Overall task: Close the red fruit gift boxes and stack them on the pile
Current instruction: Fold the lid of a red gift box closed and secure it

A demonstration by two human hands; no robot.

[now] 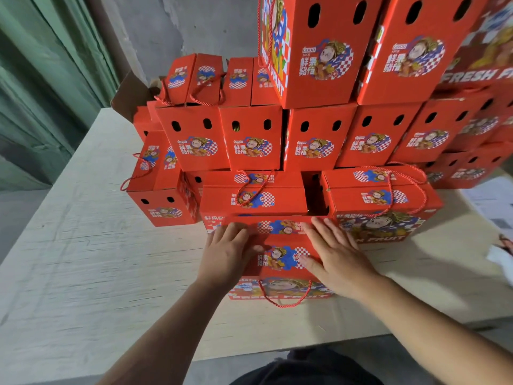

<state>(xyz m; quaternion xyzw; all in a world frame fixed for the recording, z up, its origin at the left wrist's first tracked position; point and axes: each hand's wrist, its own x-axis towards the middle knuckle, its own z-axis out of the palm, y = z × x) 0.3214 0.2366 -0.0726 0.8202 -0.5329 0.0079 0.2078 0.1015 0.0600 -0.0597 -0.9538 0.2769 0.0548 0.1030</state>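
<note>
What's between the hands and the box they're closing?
Nothing visible. The left hand and right hand both lie flat on the top flaps of the nearest box, fingers straight; its rope handle hangs clear in front.

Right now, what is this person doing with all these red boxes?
A person is closing a red gift box on a pale table. The left hand and right hand press flat on its top flaps, fingers straight. Its rope handle hangs over the near side. Behind it stands a pile of closed boxes.
</note>
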